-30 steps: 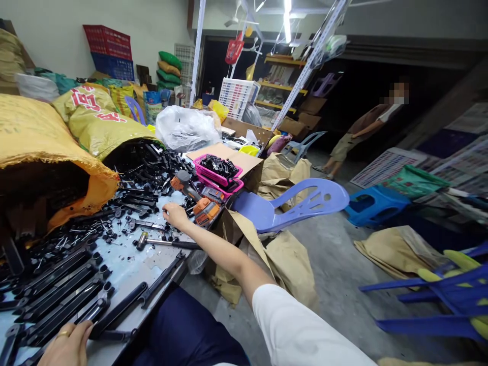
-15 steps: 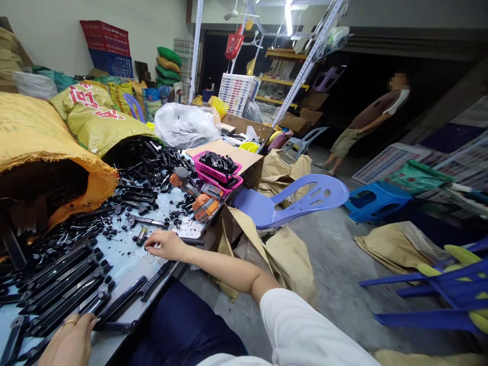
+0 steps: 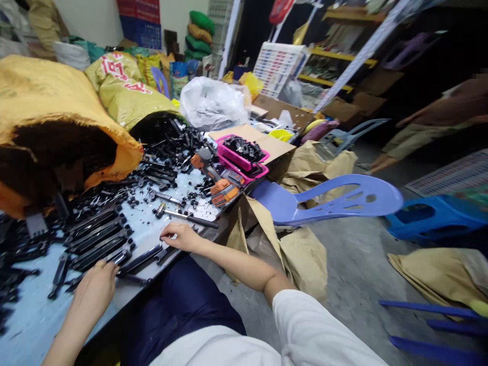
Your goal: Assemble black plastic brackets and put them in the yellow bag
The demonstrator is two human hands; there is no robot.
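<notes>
My left hand [image 3: 93,286] rests on the table near its front edge, fingers curled onto the near end of a long black plastic bar [image 3: 139,259]. My right hand [image 3: 181,236] lies at the bar's far end, fingers closed around it by the table edge. Several more black bars [image 3: 95,236] lie in a row just beyond my left hand. A small hammer [image 3: 183,215] lies on the pale blue table [image 3: 34,310] just past my right hand.
An orange power drill [image 3: 219,188] and a pink basket of black parts [image 3: 242,155] sit further back. Yellow sacks [image 3: 57,101] spill black parts at the left. A purple chair [image 3: 335,195] lies tipped beside the table. Another person [image 3: 438,122] stands at the right.
My right hand drew back from the small parts near the drill, past the hammer, to the bar at the table's front edge. My left hand slid forward onto the bar's near end.
</notes>
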